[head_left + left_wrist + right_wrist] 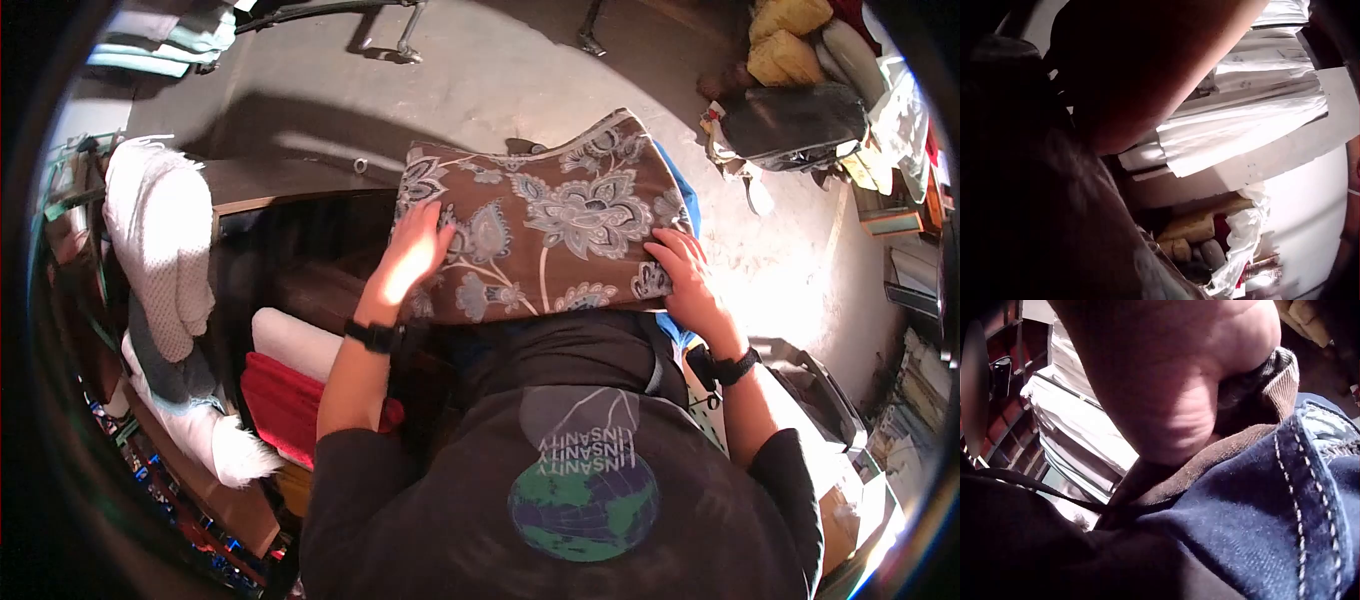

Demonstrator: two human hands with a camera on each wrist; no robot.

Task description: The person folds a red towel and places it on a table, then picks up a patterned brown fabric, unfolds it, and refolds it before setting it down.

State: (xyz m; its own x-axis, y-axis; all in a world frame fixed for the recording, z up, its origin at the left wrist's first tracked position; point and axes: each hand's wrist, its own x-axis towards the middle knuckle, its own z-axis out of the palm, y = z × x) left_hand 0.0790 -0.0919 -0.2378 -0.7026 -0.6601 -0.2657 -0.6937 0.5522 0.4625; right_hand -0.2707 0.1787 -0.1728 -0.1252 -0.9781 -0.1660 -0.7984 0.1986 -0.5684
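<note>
A brown floral cloth piece with pale piped edges, like a cushion cover (585, 215), lies across the person's lap. The left hand (416, 245) rests on its left part, fingers spread toward the far edge. At the near right corner, the right hand (697, 285) lies over the edge with its fingers on top. Blue denim (1241, 512) with white stitching shows beneath the brown cloth (1210, 453) in the right wrist view. The right hand (1172, 381) overlaps that cloth there, its fingertips hidden. Deep shadow covers much of the left wrist view.
On the left are a white knitted cloth (165, 230), a red folded cloth (277, 400) and a white rolled cloth (295, 340) beside a dark open box. A black bag (795, 125) sits on the floor at the back right. An open grey case (815, 385) stands near the right elbow.
</note>
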